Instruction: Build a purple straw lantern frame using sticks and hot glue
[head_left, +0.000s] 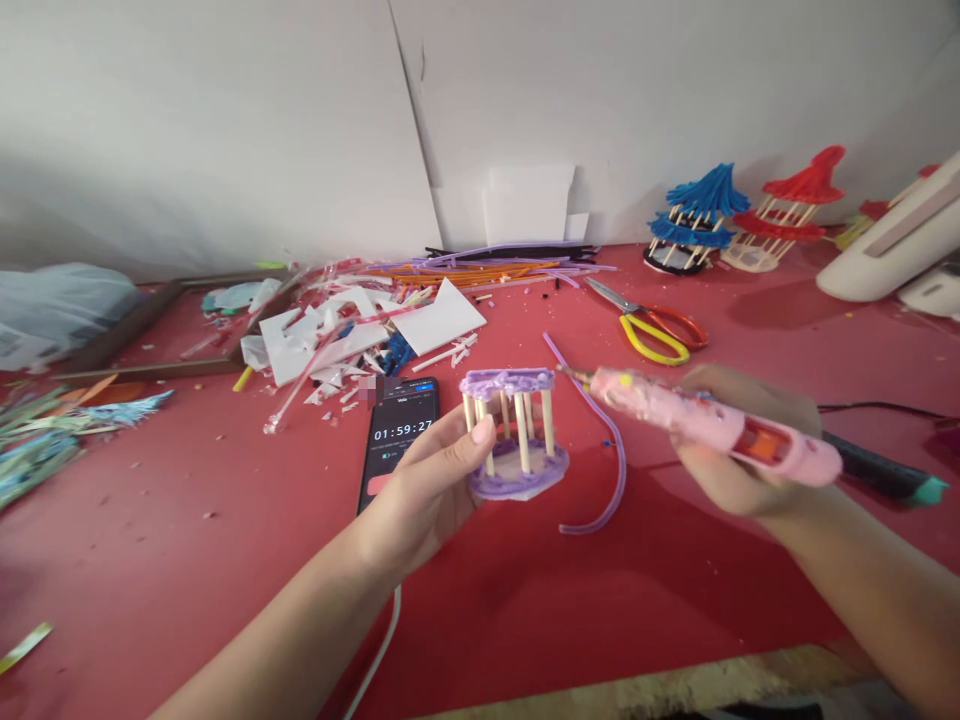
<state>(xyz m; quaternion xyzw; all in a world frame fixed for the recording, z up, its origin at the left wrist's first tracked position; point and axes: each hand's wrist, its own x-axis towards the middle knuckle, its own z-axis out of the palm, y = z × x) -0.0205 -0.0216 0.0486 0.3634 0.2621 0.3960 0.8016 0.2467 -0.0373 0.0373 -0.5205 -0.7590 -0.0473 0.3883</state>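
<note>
My left hand (pixel 439 465) grips a small pavilion model (pixel 514 435) by its left side. Pale wooden sticks stand upright between its purple fuzzy base ring and a purple top ring. In my right hand (pixel 720 470) is a pink hot glue gun (pixel 705 420), its nozzle pointing left at a spot just right of the model's top ring, apart from it. The fingers wrap round the glue gun's handle and are partly hidden behind its body. A curved purple pipe cleaner (pixel 619 455) lies on the red table (pixel 600 600) behind and right of the model.
A phone (pixel 401 425) showing a timer lies left of the model. Scissors (pixel 652 325) with red and yellow handles lie beyond the glue gun. Paper scraps (pixel 345 335) and pipe cleaners (pixel 480 268) are heaped at the back. Blue (pixel 694 220) and red (pixel 787 210) pavilion models stand back right.
</note>
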